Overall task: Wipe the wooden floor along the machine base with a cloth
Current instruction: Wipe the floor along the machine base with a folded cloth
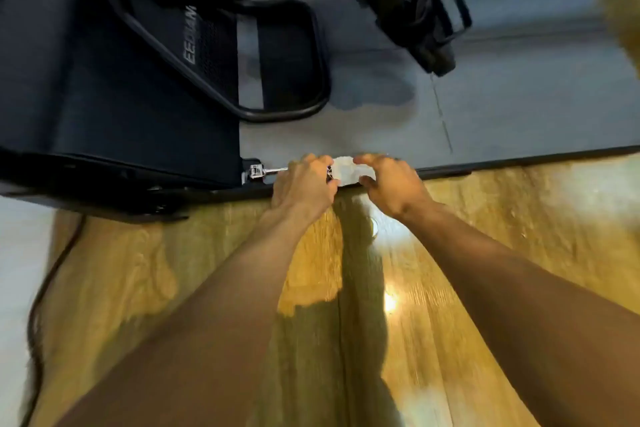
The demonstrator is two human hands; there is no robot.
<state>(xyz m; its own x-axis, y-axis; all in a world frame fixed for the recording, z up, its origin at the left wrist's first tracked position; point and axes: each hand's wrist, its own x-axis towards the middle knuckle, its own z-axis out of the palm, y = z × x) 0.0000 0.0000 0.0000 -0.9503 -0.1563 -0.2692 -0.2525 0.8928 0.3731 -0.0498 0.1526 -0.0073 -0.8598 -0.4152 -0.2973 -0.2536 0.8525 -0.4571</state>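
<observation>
Glossy wooden floor (485, 253) with yellow-brown grain. A bright glare (389, 302) of light reflects off it. A dark cable (43, 288) snakes along its pale left edge.

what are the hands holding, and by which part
A white cloth: left hand pinches its left end, right hand its right end, at the machine base.

The glossy wooden floor (485, 253) carried a black machine base (104, 180) at the far left, a grey, black-edged mat (519, 107) extending along the far side to the right, and a dark cable (38, 305) trailing down the near left.
</observation>
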